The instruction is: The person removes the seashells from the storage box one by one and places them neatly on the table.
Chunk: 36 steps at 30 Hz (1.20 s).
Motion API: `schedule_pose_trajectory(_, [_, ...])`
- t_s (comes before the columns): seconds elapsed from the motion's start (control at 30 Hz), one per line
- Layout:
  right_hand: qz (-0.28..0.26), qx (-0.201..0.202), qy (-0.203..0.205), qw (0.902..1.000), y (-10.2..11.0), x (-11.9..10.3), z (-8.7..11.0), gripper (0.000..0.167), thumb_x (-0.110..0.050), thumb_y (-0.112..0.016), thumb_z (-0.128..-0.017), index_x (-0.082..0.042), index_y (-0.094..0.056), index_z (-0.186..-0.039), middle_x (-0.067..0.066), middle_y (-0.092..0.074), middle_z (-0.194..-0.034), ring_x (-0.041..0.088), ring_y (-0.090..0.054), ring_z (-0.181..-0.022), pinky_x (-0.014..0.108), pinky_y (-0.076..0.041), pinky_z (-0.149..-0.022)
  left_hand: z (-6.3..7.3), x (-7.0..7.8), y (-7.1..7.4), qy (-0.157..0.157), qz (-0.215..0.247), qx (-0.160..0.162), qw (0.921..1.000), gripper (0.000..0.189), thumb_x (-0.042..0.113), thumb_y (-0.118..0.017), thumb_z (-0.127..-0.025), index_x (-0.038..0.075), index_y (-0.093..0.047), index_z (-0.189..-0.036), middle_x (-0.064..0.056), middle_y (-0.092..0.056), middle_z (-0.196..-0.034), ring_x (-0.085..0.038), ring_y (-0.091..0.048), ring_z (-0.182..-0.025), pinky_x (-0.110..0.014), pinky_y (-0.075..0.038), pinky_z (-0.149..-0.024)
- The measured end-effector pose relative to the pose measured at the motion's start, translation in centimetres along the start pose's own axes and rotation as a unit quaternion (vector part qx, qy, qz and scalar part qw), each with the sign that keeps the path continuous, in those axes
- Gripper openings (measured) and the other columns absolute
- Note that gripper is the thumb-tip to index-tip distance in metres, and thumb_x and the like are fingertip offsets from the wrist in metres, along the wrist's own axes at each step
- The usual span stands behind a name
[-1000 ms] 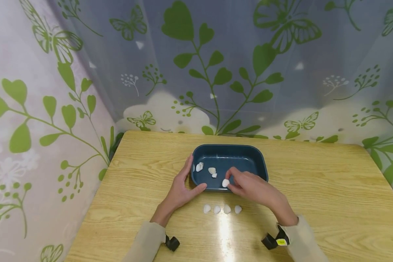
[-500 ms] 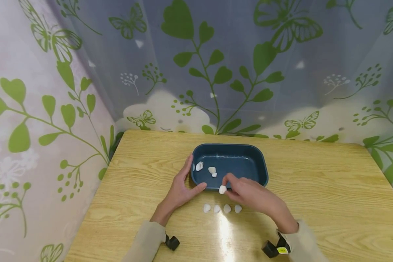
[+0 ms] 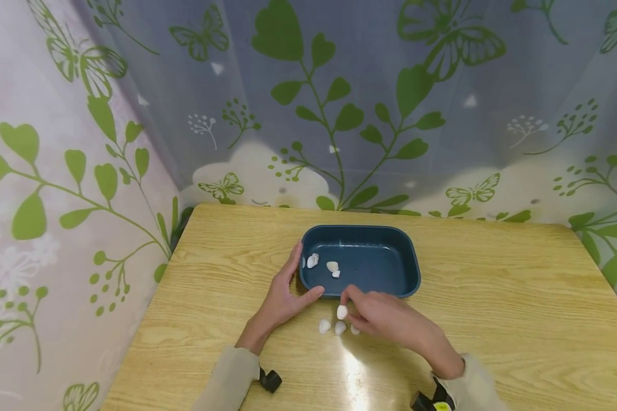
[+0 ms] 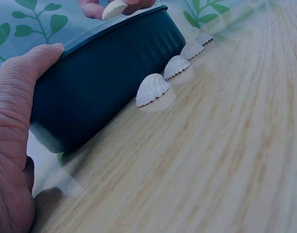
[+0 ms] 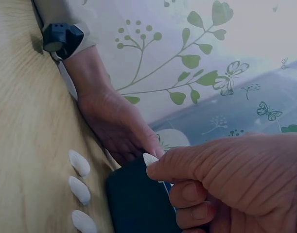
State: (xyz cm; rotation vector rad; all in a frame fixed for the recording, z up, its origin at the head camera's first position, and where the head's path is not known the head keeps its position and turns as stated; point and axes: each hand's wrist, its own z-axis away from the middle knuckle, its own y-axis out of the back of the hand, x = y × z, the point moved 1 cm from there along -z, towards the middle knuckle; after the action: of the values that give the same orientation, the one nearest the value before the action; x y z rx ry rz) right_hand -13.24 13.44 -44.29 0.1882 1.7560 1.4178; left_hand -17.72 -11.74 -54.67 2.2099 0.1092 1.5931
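Observation:
A small white seashell (image 3: 342, 312) is pinched between the thumb and forefinger of my right hand (image 3: 388, 319), just in front of the dark blue tub (image 3: 375, 268). In the right wrist view this seashell (image 5: 150, 159) shows at the fingertips. My left hand (image 3: 283, 299) spans the tub's near left corner, straight fingers along its left side and thumb touching the front rim. Several ribbed seashells (image 4: 153, 90) form a row on the table before the tub; in the head view my right hand covers the row's right end. More white shells (image 3: 332, 266) lie inside the tub's left half.
The wooden table (image 3: 493, 308) backs onto a curtain (image 3: 370, 103) printed with green leaves and butterflies. Another printed cloth (image 3: 72, 240) hangs along the left side. Each wrist wears a black camera (image 3: 270, 381) on a strap.
My right hand has brought the pinched shell out of the tub, over the front rim and toward me above the row. My left hand stays at the tub's corner.

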Motion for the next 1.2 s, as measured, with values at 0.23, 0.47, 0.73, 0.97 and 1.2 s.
schedule_pose_trajectory(0.23, [0.007, -0.008, 0.023, 0.9997, -1.3, -0.4, 0.0, 0.017, -0.011, -0.067, -0.103, -0.012, -0.055, -0.115, -0.015, -0.037, -0.062, -0.003, -0.031, -0.052, 0.015, -0.029, -0.049, 0.0, 0.1, 0.1, 0.002, -0.001, -0.002, 1.0000, 0.104, 0.037, -0.081, -0.092, 0.026, -0.012, -0.169, -0.004, -0.014, -0.175, -0.015, -0.011, -0.160, -0.051, -0.018, -0.128])
schedule_pose_trajectory(0.47, [0.015, -0.002, 0.046, 0.9988, -2.6, -0.9, -0.2, 0.015, -0.014, -0.069, -0.102, -0.012, -0.057, -0.110, -0.016, -0.041, -0.065, -0.004, -0.034, -0.054, 0.014, -0.031, -0.050, 0.0, 0.1, 0.1, 0.001, -0.005, 0.000, 1.0000, 0.104, 0.041, -0.081, -0.092, 0.026, -0.013, -0.169, -0.006, -0.015, -0.175, -0.016, -0.012, -0.160, -0.052, -0.019, -0.128])
schedule_pose_trajectory(0.73, [0.007, -0.040, 0.046, 0.9981, -4.2, -1.7, -0.6, 0.012, -0.010, -0.067, -0.102, -0.011, -0.058, -0.109, -0.015, -0.044, -0.065, -0.003, -0.035, -0.056, 0.014, -0.036, -0.053, 0.0, 0.1, 0.0, -0.001, -0.007, 0.000, 1.0000, 0.104, 0.045, -0.080, -0.092, 0.026, -0.013, -0.169, -0.005, -0.015, -0.175, -0.018, -0.012, -0.160, -0.052, -0.019, -0.128])
schedule_pose_trajectory(0.97, [0.031, -0.058, 0.016, 0.9977, -5.2, -2.4, -0.9, 0.004, -0.018, -0.063, -0.106, -0.015, -0.060, -0.105, -0.014, -0.056, -0.074, 0.001, -0.052, -0.065, 0.021, -0.049, -0.064, -0.2, 0.1, 0.1, -0.001, -0.013, 0.000, 0.9999, 0.105, 0.045, -0.080, -0.091, 0.025, -0.013, -0.170, -0.004, -0.014, -0.175, -0.016, -0.012, -0.160, -0.051, -0.019, -0.128])
schedule_pose_trajectory(1.2, [0.050, -0.074, 0.007, 0.9960, -6.3, -2.8, -0.9, 0.003, -0.016, -0.063, -0.105, -0.016, -0.061, -0.106, -0.012, -0.059, -0.077, 0.003, -0.056, -0.067, 0.022, -0.049, -0.062, 0.0, 0.0, -0.1, 0.001, -0.007, 0.004, 1.0000, 0.106, 0.033, -0.083, -0.091, 0.027, -0.012, -0.169, -0.006, -0.015, -0.175, -0.016, -0.013, -0.160, -0.052, -0.019, -0.128])
